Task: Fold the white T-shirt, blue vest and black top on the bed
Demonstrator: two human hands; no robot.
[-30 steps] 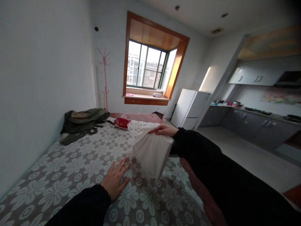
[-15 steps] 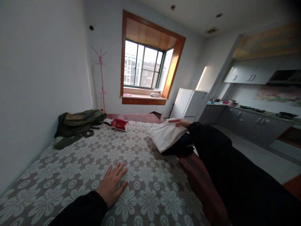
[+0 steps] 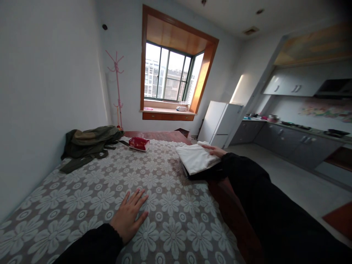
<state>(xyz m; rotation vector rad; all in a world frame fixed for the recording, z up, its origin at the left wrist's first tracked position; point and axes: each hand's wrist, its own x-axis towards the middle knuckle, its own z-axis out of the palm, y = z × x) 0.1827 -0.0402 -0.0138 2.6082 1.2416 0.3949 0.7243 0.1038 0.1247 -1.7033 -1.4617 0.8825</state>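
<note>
Right hand [image 3: 213, 150] is lying flat, fingers outstretched, on top of a folded white cloth [image 3: 196, 158] and pressing it down rather than gripping it. That cloth is resting on a dark folded item at the right edge of the bed [image 3: 82, 198], near the bed's far end. Left hand [image 3: 128, 216] is spreading wide, palm down, on the grey bedspread with its white flower pattern, well apart from the cloth and nearer the viewer. Both arms are wearing black sleeves. Farther back on the bed, a red rectangular packet [image 3: 139, 143] is lying just beside a crumpled olive-green jacket [image 3: 88, 141]. A pink coat stand [image 3: 117, 91] is standing against the wall behind them.
</note>
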